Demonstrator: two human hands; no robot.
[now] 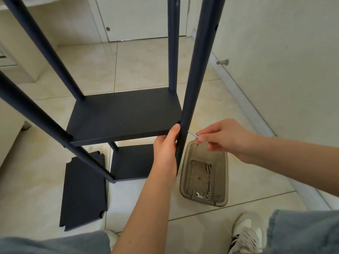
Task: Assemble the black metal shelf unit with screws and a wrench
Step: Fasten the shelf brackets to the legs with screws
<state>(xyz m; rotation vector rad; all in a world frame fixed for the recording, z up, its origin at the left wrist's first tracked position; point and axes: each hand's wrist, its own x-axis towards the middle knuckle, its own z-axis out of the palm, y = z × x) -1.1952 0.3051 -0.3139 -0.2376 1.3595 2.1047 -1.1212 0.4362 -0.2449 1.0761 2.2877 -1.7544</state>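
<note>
Now, step: you're feeding a screw (192,133) into the near right post (196,79) at the middle shelf (124,114) corner, centre frame.
Left hand (166,149): wrapped round that post, thumb up by the corner hole; it seems to steady the shelf.
Right hand (222,138): pinching the screw, tip at the post.
Next: probably line the tip up with the hole, push through, then fetch the wrench (199,195) from the tray (205,203), lower right.
Counts: posts 4; shelves fitted 2; loose panel (84,191) 1, lower left; screw in hand 1; wrench 1; tray screws about 3, too small to be sure.
</note>
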